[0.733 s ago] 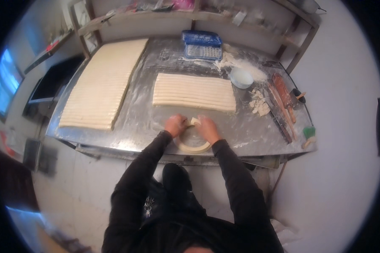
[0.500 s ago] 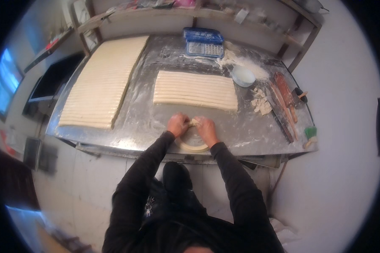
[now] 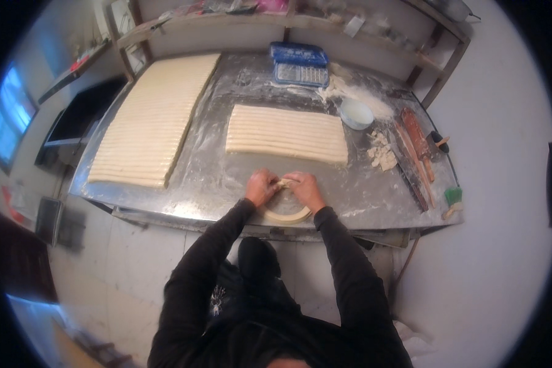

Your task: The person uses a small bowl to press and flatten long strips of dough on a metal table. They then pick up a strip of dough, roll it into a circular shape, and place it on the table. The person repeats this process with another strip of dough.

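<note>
The left hand [image 3: 262, 187] and right hand [image 3: 305, 189] met at the near edge of the floured metal table [image 3: 214, 178], both pinching the ends of a dough strip [image 3: 285, 214] that curved toward the person in a loop; the exact finger hold was probably too small to judge. Just beyond lay 1 sheet of cut dough strips [image 3: 285, 133]

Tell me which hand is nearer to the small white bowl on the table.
Right. The right hand lies below and left of the white bowl, on the dough strip; the left hand sits farther left, beyond the right one.
</note>
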Available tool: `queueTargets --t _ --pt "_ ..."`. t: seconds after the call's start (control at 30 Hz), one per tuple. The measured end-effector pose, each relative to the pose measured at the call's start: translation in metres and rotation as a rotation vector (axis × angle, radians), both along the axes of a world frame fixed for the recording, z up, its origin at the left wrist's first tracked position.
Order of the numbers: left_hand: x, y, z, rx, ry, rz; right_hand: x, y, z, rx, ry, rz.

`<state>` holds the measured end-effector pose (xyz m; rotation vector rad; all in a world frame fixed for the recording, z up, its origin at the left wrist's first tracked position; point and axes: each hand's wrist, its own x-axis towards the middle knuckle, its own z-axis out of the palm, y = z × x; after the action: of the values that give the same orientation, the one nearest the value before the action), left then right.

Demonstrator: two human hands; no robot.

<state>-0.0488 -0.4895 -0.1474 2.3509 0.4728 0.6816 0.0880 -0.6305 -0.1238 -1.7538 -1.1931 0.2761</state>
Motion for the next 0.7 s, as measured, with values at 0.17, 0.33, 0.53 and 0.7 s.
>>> queueTargets --t 0.17,0.33,0.53,0.7 --pt "0.0 -0.003 0.0 -0.103 -0.028 0.027 0.009 -0.004 0.002 -0.079 0.091 0.053" --pt "-0.002 0.002 -0.003 -0.051 -0.018 0.034 0.001 -0.001 0.007 -0.105 0.082 0.075" --pt "-0.001 0.0 0.001 -0.13 -0.041 0.01 -0.004 -0.002 0.003 -0.046 -0.006 0.049" --pt "-0.005 0.004 0.003 -0.232 -0.015 -0.003 -0.02 -0.002 0.01 -0.044 -0.004 0.025"
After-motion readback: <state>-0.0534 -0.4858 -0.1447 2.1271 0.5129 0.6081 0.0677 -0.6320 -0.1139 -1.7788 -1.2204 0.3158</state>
